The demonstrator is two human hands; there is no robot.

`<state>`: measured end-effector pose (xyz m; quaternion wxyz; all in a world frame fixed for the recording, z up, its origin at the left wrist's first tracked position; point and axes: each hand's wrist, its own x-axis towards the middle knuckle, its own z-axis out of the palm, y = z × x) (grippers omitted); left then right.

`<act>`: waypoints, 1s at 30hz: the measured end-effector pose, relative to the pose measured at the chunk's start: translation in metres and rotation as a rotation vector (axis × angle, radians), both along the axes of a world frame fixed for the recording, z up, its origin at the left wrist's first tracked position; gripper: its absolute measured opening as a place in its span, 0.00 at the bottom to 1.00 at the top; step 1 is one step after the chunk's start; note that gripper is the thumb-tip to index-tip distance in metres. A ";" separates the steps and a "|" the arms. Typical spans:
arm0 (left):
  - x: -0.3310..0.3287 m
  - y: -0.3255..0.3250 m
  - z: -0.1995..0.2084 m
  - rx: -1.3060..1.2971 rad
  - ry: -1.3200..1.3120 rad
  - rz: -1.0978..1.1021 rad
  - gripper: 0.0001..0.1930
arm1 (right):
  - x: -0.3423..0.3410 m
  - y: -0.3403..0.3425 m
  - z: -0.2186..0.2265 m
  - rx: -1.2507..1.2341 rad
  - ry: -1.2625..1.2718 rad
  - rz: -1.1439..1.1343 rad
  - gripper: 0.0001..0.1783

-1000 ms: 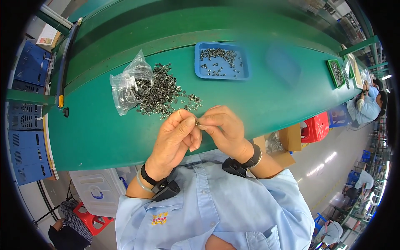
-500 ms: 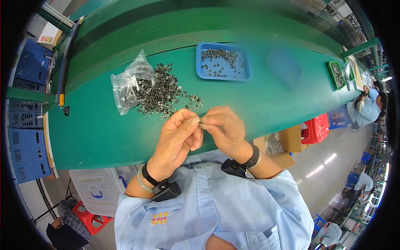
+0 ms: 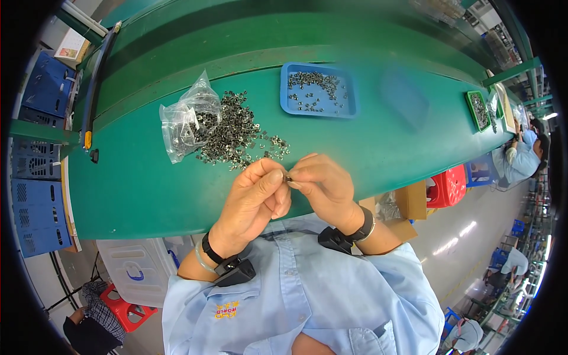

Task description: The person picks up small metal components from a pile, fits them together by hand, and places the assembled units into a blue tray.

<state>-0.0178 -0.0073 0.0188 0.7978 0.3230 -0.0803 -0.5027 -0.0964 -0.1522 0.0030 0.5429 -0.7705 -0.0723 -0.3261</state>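
Item 1: sm. dark metallic part (image 3: 288, 178), held btwn L hand (image 3: 251, 198) & R hand (image 3: 325, 186) over the green counter (image 3: 136, 204), thumb & fingers of both pinching it; exact contact too sm. to tell. Item 2: lg. loose pile of sim. parts (image 3: 234, 133) lies just beyond the hands, w/ clear plastic bag (image 3: 179, 127) touching its L side. Item 3: blue rect. tray (image 3: 322, 114) sits farther back, R of pile, more parts scattered inside.

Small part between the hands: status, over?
Left hand and right hand: both pinching. Small part: partly hidden in grip. Loose pile: just beyond, blocking neither.
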 end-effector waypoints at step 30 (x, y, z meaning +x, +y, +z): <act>0.006 -0.004 0.009 0.096 -0.070 -0.034 0.10 | 0.005 -0.005 -0.001 -0.025 0.012 -0.013 0.08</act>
